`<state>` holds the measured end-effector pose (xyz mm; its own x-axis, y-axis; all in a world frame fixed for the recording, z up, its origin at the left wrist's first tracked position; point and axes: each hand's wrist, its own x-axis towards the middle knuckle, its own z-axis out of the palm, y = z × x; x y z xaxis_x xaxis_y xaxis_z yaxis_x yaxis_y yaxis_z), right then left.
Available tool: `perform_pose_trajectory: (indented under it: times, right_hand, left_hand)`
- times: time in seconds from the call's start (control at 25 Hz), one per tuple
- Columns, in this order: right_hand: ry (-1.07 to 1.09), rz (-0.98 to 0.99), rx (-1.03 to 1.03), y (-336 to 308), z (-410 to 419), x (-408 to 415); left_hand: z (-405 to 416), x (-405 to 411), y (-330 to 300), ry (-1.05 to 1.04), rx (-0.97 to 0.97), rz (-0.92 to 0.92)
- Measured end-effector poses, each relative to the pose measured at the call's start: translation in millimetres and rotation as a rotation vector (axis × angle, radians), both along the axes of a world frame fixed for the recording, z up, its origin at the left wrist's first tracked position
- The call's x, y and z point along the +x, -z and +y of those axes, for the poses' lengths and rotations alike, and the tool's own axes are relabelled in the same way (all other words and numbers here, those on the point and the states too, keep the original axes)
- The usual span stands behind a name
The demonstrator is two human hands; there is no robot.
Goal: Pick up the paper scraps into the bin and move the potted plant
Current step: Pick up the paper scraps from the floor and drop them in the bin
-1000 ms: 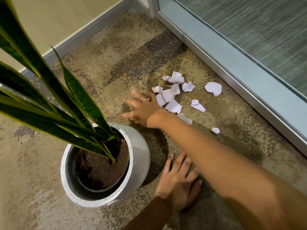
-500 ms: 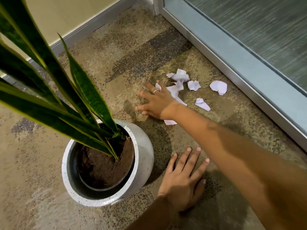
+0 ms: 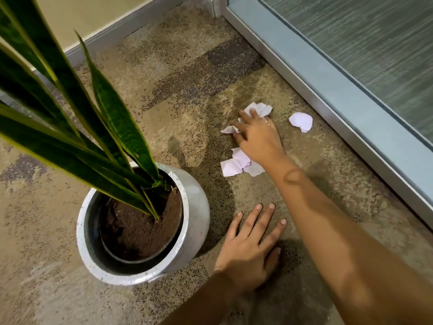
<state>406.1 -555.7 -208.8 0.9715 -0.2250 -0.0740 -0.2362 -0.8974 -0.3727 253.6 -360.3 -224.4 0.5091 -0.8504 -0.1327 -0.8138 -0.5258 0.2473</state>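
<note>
Head view: paper scraps (image 3: 236,164) under right fingers (image 3: 244,116)

Probably an office: patterned carpet tiles (image 3: 178,73), metal-framed frosted glass partition (image 3: 365,50).

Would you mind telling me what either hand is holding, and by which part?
Left hand lies flat on the carpet, empty. Right hand presses over the scraps; whether it grips any cannot be told.
</note>
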Motion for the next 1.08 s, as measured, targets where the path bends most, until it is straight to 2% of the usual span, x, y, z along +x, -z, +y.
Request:
perform_pose_trajectory:
  times: [0.08, 0.2, 0.4, 0.6, 0.64, 0.76, 0.84, 1.0, 1.08]
  right_hand:
    - [0.024, -0.008, 0.125, -3.1, 2.9, -19.1]
    - [0.187, 0.016, 0.305, -12.5, 7.2, -57.8]
    - [0.3, 0.038, 0.396, -43.8, 5.5, -98.1]
    - [0.404, -0.327, 0.34, -62.3, -26.3, -83.7]
    - [0.4, -0.297, 0.291, -58.7, -34.8, -74.5]
    - [0.241, 0.132, 0.061, -32.6, -50.2, -58.4]
    - [0.178, 0.269, 0.028, -15.0, -49.3, -65.8]
    - [0.278, 0.041, 0.272, -15.9, -36.4, -101.2]
    - [0.3, 0.04, 0.321, -21.1, -25.1, -115.2]
  left_hand:
    - [0.4, 0.4, 1.1, 0.002, -0.003, -0.005]
    - [-0.4, -0.1, 1.9, 0.005, 0.006, -0.033]
    - [-0.9, -2.2, 1.7, -0.008, -0.01, -0.098]
    - [2.9, -5.2, 2.6, -0.04, -0.113, -0.117]
    - [4.1, -5.5, 3.1, -0.063, -0.144, -0.116]
    - [5.9, -6.0, 5.1, -0.108, -0.204, -0.143]
    - [5.7, -6.5, 6.9, -0.121, -0.217, -0.165]
    - [7.5, -7.1, 11.8, -0.114, -0.231, -0.194]
    - [7.3, -7.9, 13.6, -0.087, -0.259, -0.212]
